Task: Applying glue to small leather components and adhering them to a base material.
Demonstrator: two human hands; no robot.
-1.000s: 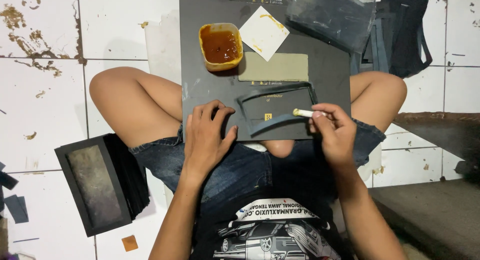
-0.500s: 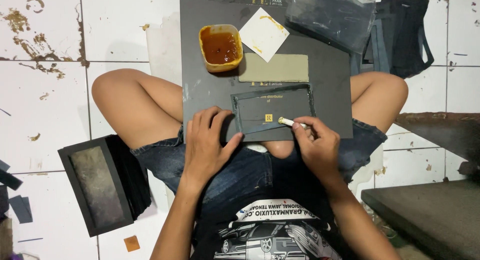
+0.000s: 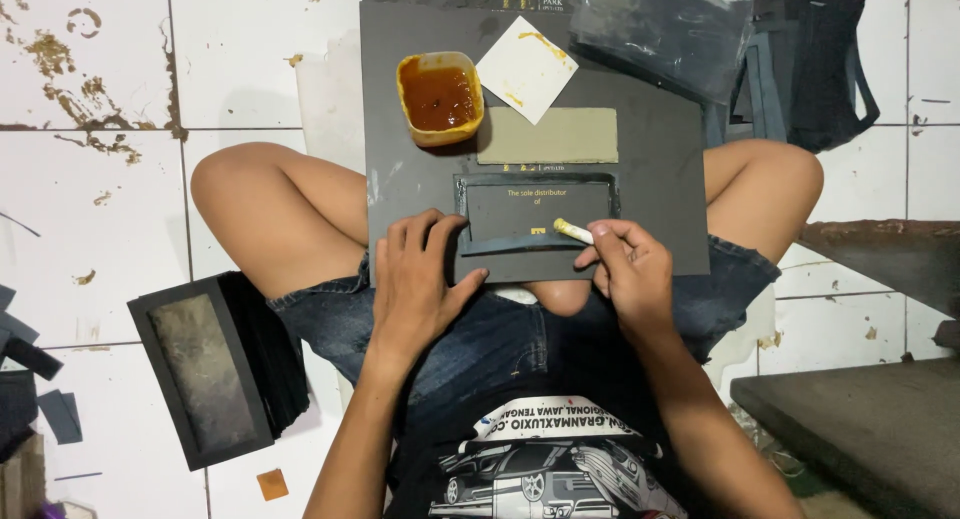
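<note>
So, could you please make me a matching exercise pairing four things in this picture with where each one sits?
Things:
1. glue tub
2. white square card
3. applicator stick
4. stack of dark trays

Places:
A. on the floor by the person's left knee
B. in the right hand
C. right of the tub, on the board
D. top left of the board

Pairs: 1-D, 2-C, 3-B, 4-A

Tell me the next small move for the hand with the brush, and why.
Probably draw the small brush leftward along the dark card's lower edge. The right hand holds its tip at that edge's right end, the left hand pins the card's left corner, and the glue cup sits above.
</note>
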